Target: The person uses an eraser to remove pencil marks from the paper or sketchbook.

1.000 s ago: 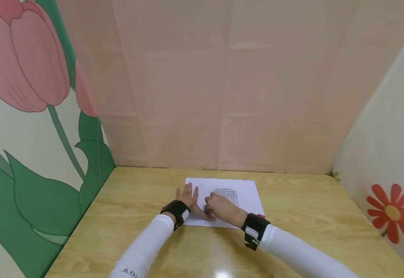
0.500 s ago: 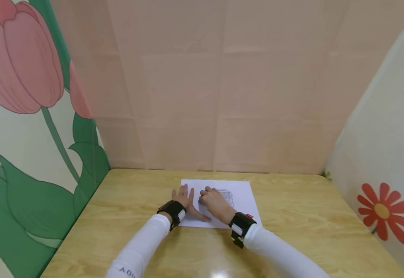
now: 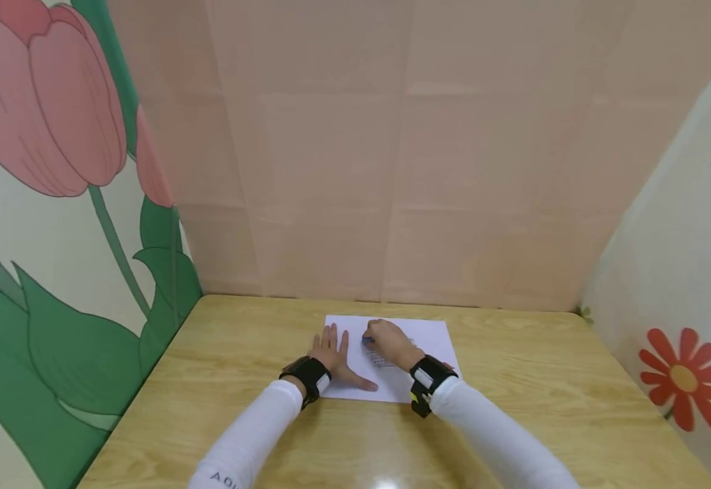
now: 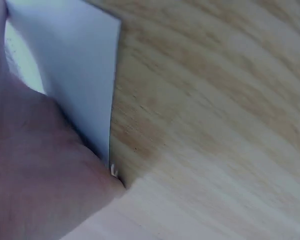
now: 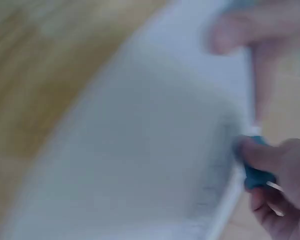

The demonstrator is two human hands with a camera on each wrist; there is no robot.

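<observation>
A white sheet of paper (image 3: 434, 338) with a grey grid drawing (image 3: 384, 358) lies on the wooden table (image 3: 514, 380). My left hand (image 3: 329, 353) lies flat on the sheet's left part, fingers straight and spread. My right hand (image 3: 386, 343) is curled over the drawing and pinches a small blue object (image 3: 368, 340), perhaps an eraser or crayon, against the paper. The right wrist view is blurred; it shows the blue object (image 5: 255, 172) between my fingers on the sheet (image 5: 155, 150). In the left wrist view, the heel of my left hand (image 4: 35, 185) presses the paper's edge (image 4: 85, 85).
The table is boxed in by a pink back wall (image 3: 392, 170), a tulip-painted panel (image 3: 56, 204) on the left and a white panel with a red flower (image 3: 685, 380) on the right. Bare wood surrounds the sheet on every side.
My right hand has slid from the sheet's lower middle up and across the drawing, now covering most of it. The left hand stays flat in place.
</observation>
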